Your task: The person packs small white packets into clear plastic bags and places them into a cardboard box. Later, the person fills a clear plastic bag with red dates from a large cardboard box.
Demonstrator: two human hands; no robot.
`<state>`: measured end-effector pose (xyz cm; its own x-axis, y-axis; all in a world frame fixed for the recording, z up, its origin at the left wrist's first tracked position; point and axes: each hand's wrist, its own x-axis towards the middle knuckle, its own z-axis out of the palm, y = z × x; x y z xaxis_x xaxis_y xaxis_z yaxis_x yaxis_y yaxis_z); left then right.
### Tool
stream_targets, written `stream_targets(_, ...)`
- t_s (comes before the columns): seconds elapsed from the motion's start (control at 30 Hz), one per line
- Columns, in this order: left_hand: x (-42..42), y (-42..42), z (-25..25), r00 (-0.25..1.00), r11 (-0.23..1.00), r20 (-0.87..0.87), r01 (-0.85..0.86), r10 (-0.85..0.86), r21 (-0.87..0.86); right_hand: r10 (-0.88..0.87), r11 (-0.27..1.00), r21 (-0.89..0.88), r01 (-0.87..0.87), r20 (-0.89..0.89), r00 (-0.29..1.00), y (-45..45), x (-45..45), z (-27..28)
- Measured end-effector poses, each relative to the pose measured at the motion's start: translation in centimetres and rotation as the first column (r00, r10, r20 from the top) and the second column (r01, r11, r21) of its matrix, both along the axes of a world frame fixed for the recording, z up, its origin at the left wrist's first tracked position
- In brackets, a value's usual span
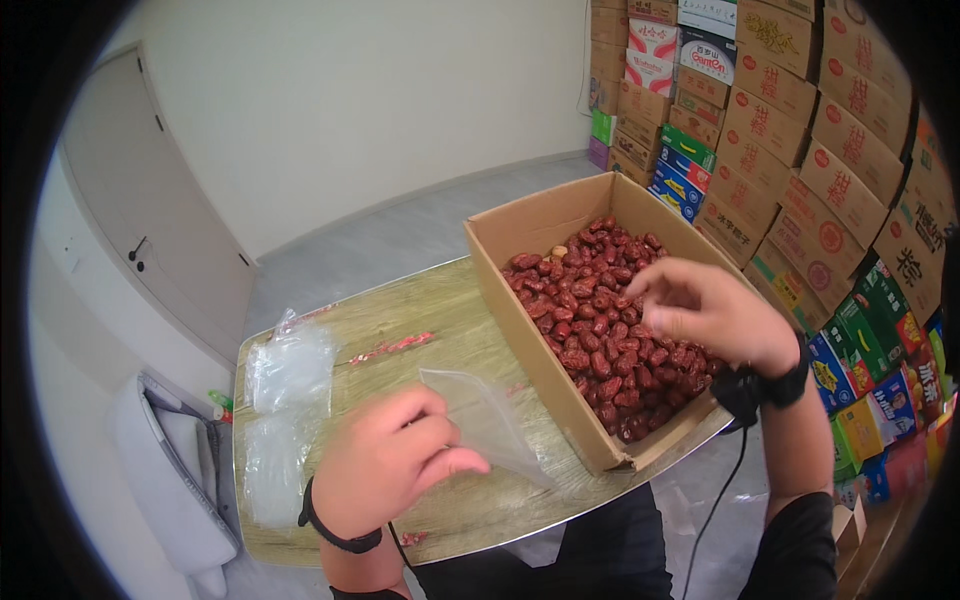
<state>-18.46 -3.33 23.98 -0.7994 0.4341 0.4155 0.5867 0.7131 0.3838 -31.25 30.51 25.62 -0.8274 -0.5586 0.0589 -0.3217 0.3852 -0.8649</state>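
An open cardboard box (pixel 525 345) holds many wrinkled dried red dates (pixel 600 315), with a few pale tan pieces (pixel 556 253), perhaps walnuts, near its far left. Over the dates hovers my right hand (pixel 712 315), its fingers curled and thumb apart; nothing shows between them. A clear plastic bag (pixel 491 424) hangs from my left hand (pixel 397 457) just left of the box, pinched at its near-left edge. The bag looks flat, and no dates show inside it. Part of its edge is hidden behind my fingers.
Two piles of clear plastic bags (pixel 289 371) lie on the left of the wood-patterned table (pixel 420 307). Stacked cartons (pixel 757 150) line the right wall. A pale chair (pixel 169 465) stands left of the table, near a closed door (pixel 161 195). A cable (pixel 720 502) hangs from my right wrist.
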Motion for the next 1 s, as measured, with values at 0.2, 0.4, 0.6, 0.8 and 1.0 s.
stream_targets(0.2, -3.3, 1.0, -2.9, 0.998, 0.995, -0.002, -0.055, 0.055, -0.080, 0.036, 0.759, 0.652, 0.009, -0.056, 0.998, -5.2, -10.5, -8.7)
stream_targets(0.4, -4.5, -0.4, -3.9, 0.995, 0.993, 0.062, -0.074, 0.080, -0.092, 0.109, 0.627, 0.767, -0.135, 0.085, 0.990, -6.5, -12.9, -12.3)
stream_targets(0.6, -4.9, -1.4, -4.2, 0.987, 0.987, 0.112, -0.104, 0.117, -0.120, 0.227, 0.625, 0.747, -0.227, 0.104, 0.968, -6.2, -11.2, -12.5)
stream_targets(0.8, -4.9, -0.6, -4.9, 0.987, 0.998, 0.155, -0.023, 0.030, -0.052, 0.248, 0.746, 0.645, -0.168, -0.034, 0.968, -7.3, -10.5, -13.6)
stream_targets(1.0, -4.5, 0.3, -4.8, 0.997, 0.997, 0.046, -0.056, 0.058, -0.047, 0.256, 0.829, 0.543, -0.134, -0.156, 0.954, -6.7, -10.9, -12.9)
